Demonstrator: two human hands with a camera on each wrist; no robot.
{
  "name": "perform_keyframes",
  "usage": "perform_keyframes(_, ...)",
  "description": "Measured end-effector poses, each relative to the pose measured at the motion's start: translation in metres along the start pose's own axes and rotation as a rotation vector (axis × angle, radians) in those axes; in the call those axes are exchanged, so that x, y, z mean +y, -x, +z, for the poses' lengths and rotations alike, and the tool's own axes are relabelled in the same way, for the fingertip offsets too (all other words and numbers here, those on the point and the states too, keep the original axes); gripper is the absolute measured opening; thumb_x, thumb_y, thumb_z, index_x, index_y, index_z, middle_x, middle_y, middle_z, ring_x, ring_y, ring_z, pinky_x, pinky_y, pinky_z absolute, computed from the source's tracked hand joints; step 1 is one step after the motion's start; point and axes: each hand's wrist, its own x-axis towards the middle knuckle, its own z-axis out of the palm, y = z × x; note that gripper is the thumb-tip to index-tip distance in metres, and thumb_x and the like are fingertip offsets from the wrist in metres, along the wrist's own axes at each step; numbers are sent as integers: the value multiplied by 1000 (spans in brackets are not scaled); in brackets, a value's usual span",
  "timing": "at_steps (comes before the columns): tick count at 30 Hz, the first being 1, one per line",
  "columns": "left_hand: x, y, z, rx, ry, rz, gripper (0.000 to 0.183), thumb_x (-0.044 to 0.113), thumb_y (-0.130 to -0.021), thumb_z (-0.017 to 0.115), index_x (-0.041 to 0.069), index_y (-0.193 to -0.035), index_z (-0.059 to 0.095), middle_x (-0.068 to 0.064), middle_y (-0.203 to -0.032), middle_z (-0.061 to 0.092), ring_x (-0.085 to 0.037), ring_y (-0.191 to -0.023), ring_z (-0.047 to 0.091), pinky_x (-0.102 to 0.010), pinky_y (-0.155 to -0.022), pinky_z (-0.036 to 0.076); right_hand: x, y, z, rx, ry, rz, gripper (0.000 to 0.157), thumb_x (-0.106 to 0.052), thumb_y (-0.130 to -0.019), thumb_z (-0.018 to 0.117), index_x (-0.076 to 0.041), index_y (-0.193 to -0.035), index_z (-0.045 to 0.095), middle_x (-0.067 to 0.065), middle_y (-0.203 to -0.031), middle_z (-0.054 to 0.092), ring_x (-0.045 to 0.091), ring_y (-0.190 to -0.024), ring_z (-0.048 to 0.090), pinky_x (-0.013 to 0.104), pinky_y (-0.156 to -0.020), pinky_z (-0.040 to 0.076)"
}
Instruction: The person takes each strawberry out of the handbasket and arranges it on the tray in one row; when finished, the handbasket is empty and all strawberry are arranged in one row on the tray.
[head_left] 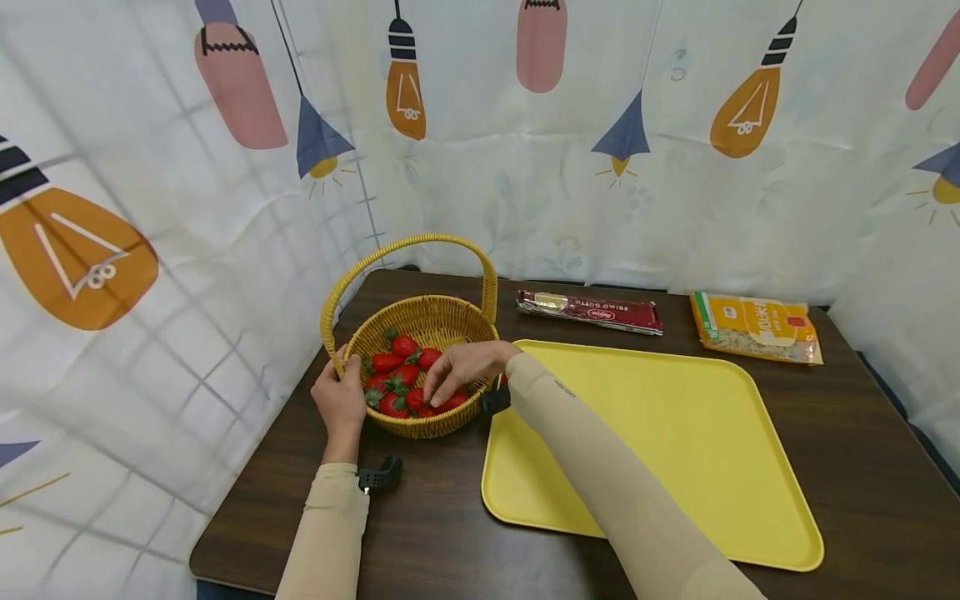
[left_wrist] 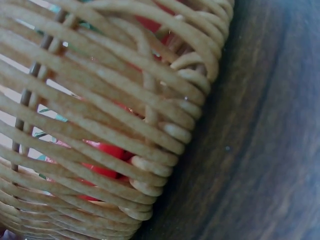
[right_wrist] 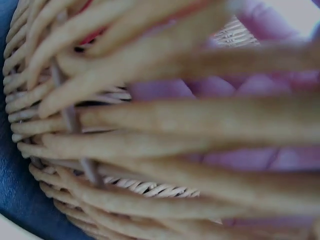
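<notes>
A yellow woven basket [head_left: 420, 427] with a tall arched handle stands at the left of the table, holding several red strawberries [head_left: 405, 374] with green leaves. My left hand [head_left: 340, 406] grips its left rim at the foot of the handle. Reaching over the right side, my right hand [head_left: 465, 368] is inside with bent fingers pointing down, fingertips right at a strawberry near the front; I cannot tell if they pinch it. Close up, the left wrist view shows the basket's weave [left_wrist: 100, 120] with red behind it. Through the weave [right_wrist: 200, 117] in the right wrist view, parts of my fingers show.
A yellow tray [head_left: 660, 433] lies right of the basket, under my right forearm. Behind it are a dark red long packet [head_left: 590, 312] and an orange and clear food bag [head_left: 757, 328]. Patterned curtains [head_left: 495, 167] hang behind and beside the dark wooden table [head_left: 427, 533].
</notes>
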Motion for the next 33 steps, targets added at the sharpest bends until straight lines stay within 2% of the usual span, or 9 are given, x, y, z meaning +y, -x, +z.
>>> perform_keyframes(5, 0, 0, 0, -2, -7, 9, 34, 29, -97, 59, 7, -119, 71, -14, -83, 63, -13, -56, 35, -28, -57, 31, 1, 1, -2, -44, 24, -15, 23, -14, -90, 70, -10, -113, 72, 0, -114, 68, 11, -96, 57, 28, -83, 50)
perform_keyframes(9, 0, 0, 1, -5, -5, 14, 33, 29, -96, 60, 8, -119, 71, -8, -71, 56, -14, -53, 33, -28, -55, 30, 2, 3, -2, -70, 15, -40, 30, -9, -90, 68, -8, -120, 68, 0, -122, 64, 14, -98, 58, 30, -81, 51)
perform_keyframes(14, 0, 0, 1, -9, 6, 22, 32, 27, -96, 60, 8, -120, 70, -1, -67, 52, -12, -51, 32, -27, -53, 30, 1, 5, 0, -29, -26, -79, 35, -7, -89, 68, -5, -125, 65, 1, -125, 62, 14, -97, 58, 30, -83, 51)
perform_keyframes(18, 0, -1, -1, -11, 12, 15, 31, 25, -96, 59, 8, -119, 71, -5, -69, 55, -9, -49, 31, -26, -51, 30, -3, 11, 6, 46, 4, -126, 35, -10, -89, 70, -9, -123, 66, -1, -124, 62, 15, -102, 58, 31, -85, 51)
perform_keyframes(21, 1, -1, 0, -16, 30, 8, 31, 22, -96, 58, 7, -119, 71, -15, -73, 57, -11, -50, 31, -26, -51, 30, -6, 19, 12, 115, 39, -173, 34, -13, -88, 72, -11, -121, 67, -1, -124, 61, 17, -103, 60, 32, -87, 51)
perform_keyframes(24, 2, -2, 0, -21, 46, -9, 32, 22, -96, 57, 6, -120, 70, -18, -98, 68, -14, -59, 38, -25, -56, 32, -5, 27, 17, 203, 30, -220, 33, -14, -88, 73, -11, -120, 67, -2, -124, 61, 17, -104, 62, 32, -88, 51)
perform_keyframes(27, 2, -2, 0, -25, 48, -38, 33, 23, -96, 57, 8, -123, 69, -15, -116, 68, -15, -69, 45, -25, -61, 34, -2, 35, 20, 311, 22, -260, 32, -15, -88, 72, -11, -120, 67, -2, -124, 61, 18, -101, 61, 30, -86, 51)
perform_keyframes(30, 3, -2, 0, -34, 57, -56, 33, 24, -96, 57, 7, -122, 69, -13, -119, 67, -14, -72, 46, -25, -63, 34, 2, 44, 23, 437, 6, -278, 31, -17, -89, 72, -13, -120, 68, -1, -121, 64, 24, -92, 61, 30, -79, 50)
perform_keyframes(33, 2, -1, 1, -43, 59, -51, 34, 24, -96, 55, 6, -122, 69, -16, -114, 68, -12, -67, 42, -25, -62, 34, 6, 56, 26, 557, -37, -279, 30, -17, -90, 70, -16, -120, 68, -1, -124, 63, 25, -96, 64, 32, -80, 52)
